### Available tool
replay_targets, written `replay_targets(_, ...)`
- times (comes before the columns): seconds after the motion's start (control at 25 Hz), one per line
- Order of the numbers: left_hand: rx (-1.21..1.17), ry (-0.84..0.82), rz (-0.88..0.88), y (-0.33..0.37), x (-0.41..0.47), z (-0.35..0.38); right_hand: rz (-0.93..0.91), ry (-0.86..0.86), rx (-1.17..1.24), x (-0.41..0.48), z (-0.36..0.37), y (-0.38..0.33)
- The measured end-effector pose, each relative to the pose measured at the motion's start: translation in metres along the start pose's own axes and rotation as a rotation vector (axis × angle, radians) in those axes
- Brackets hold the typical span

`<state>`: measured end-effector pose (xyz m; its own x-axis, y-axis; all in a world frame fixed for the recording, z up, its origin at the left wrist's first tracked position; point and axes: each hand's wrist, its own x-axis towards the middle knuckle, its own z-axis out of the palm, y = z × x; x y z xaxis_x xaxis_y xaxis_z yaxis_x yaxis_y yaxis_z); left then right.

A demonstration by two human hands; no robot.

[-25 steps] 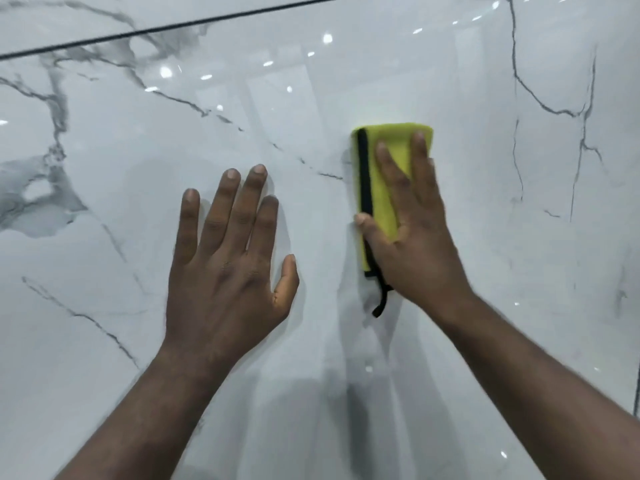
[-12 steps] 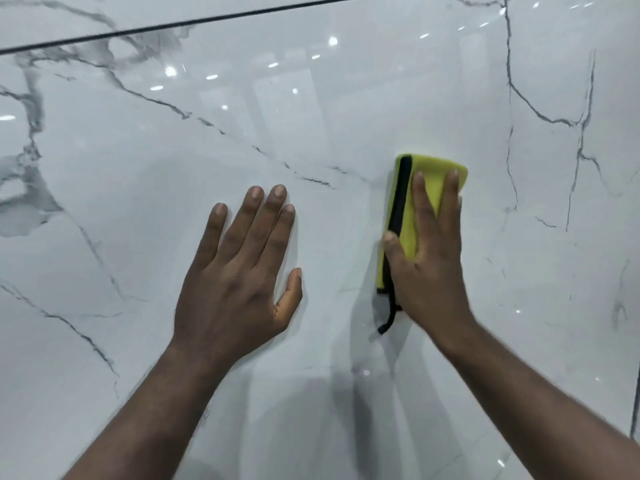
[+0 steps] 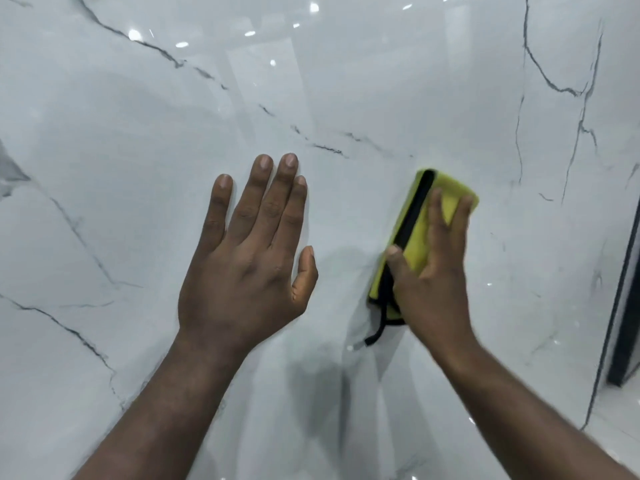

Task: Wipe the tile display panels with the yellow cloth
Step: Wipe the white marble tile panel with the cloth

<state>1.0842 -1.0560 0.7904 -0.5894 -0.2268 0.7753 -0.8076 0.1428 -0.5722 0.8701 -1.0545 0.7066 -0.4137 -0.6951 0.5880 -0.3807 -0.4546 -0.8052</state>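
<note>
A glossy white marble-look tile panel (image 3: 346,81) with dark grey veins fills the view. A folded yellow cloth (image 3: 414,244) with a black edge strip and a dangling black loop lies flat against the panel at centre right. My right hand (image 3: 433,271) presses on the cloth with straight fingers spread over it and the thumb beside its black strip. My left hand (image 3: 249,254) rests flat on the bare panel to the left of the cloth, fingers straight and together. Part of the cloth is hidden under my right palm.
A dark vertical frame edge (image 3: 627,323) runs down the far right side, where the panel ends. Ceiling lights reflect as bright spots on the upper tile surface.
My right hand has slid the cloth downward and a little to the right across the panel. The view has dropped with it, so the black seam at the top is out of sight.
</note>
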Motion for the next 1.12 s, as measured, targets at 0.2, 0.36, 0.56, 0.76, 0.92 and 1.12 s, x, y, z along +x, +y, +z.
replay_targets(0.2, -0.036, -0.021, 0.040, -0.002, -0.002, -0.001, -0.248, -0.064, -0.146, 0.020, 0.000, -0.030)
replay_targets(0.36, -0.049, -0.050, 0.147, -0.004, -0.006, 0.002, 0.236, 0.057, -0.159, -0.011, -0.004, 0.008)
replay_targets(0.56, -0.079, -0.052, 0.195, -0.005, -0.008, 0.003, 0.110, -0.051, -0.117, -0.062, 0.018, -0.001)
replay_targets(0.76, -0.105, -0.033, 0.178, -0.002, -0.004, 0.000, 0.307, 0.075, -0.074, -0.017, -0.015, 0.036)
replay_targets(0.92, -0.199, 0.021, 0.100, 0.024, 0.021, -0.002, 0.048, -0.060, -0.099, -0.041, -0.012, 0.042)
replay_targets(1.12, -0.139, 0.032, 0.047, 0.070, 0.070, 0.018, -0.037, 0.011, -0.113, 0.061, -0.071, 0.073)
